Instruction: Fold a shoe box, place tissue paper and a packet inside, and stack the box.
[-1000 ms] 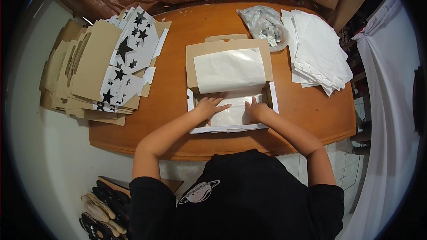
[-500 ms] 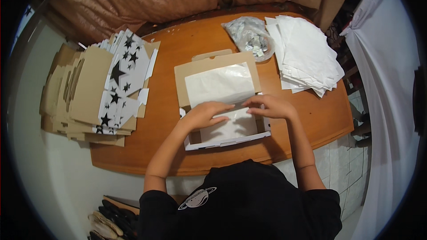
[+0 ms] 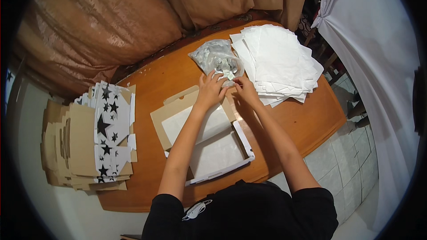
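Observation:
An open cardboard box (image 3: 175,113), lined with white paper, lies in front of me on the wooden table (image 3: 178,71). Both arms reach over it to a clear plastic bag (image 3: 212,54) of small pieces at the far side. My left hand (image 3: 211,90) rests at the bag's near edge with its fingers on the plastic. My right hand (image 3: 243,87) pinches the bag's opening beside it, next to a small white piece (image 3: 230,74).
A stack of white paper sheets (image 3: 278,62) lies to the right of the bag. On the left sits a pile of flat cardboard boxes with black stars (image 3: 95,138). Brown curtains (image 3: 111,22) hang behind the table, and a tiled floor (image 3: 342,164) lies at the right.
Both hands left the white paper inside the box and reached forward to the plastic bag. The view has swung up and to the right.

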The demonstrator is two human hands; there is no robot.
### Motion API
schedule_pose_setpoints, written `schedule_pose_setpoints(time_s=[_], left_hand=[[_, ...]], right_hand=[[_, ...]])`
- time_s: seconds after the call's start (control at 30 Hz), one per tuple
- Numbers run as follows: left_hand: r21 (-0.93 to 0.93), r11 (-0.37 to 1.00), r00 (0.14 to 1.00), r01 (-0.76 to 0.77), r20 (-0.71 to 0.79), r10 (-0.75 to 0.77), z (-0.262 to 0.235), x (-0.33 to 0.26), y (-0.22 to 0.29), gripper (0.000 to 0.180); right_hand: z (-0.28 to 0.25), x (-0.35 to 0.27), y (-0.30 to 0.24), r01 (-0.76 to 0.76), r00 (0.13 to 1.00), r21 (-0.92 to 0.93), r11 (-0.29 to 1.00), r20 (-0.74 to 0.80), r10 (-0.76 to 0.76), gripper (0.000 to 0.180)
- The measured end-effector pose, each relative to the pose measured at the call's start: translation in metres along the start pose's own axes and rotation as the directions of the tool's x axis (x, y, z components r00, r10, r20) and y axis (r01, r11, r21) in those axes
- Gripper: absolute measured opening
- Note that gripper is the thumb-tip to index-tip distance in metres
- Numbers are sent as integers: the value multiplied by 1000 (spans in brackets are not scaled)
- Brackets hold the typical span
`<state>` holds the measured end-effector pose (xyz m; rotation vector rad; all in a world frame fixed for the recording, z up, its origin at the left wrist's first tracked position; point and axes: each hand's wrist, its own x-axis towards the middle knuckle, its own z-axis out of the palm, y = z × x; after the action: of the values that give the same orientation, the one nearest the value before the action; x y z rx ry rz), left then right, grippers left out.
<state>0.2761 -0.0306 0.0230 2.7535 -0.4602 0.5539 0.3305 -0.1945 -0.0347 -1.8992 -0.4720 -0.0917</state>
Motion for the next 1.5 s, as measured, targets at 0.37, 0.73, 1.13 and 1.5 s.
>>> schedule_pose_setpoints(time_s=[0.37,0.73,1.13,1.5], left_hand=[[171,982,921,82,363,-140,11,47,-14,34],[27,997,979,66,-196,-60,-57,-10,8,25],[-452,788,661,418,-443,-606,-128,-175,7,33],[-947,-108,468,304,247,-849,-113,-235,-5,57]], right_hand=[[35,50,37,133,991,-639,758,93,-96,13],[10,9,-36,33,961,73,997,-278,-12,13],[16,-139,-145,250,891,152,956,350,-289,34],[8,-105,-70,-140,984,303,943,152,98,47]])
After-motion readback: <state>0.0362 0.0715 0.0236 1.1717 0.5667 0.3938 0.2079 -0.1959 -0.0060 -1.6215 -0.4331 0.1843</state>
